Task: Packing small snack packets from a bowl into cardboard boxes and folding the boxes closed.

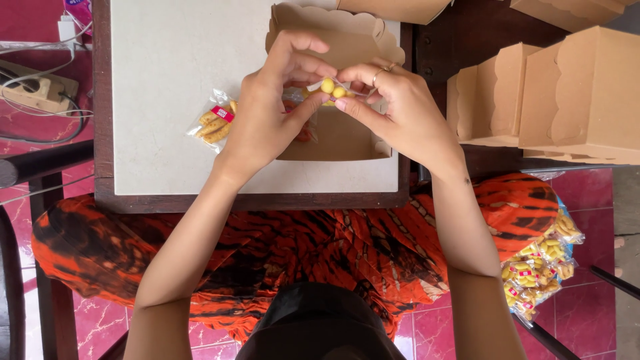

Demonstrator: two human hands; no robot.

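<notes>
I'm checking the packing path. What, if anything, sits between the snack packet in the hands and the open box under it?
Nothing visible: both hands, left and right, hold the snack packet directly over the open cardboard box.

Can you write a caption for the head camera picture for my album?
Both hands, left hand and right hand, hold a small clear packet of yellow snacks above an open cardboard box.

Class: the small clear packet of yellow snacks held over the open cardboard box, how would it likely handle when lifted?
The snack packet probably weighs little: fingertips of the left hand and right hand alone carry it. Its thin clear film looks floppy and possibly slippery. The round pieces inside may shift.
</notes>
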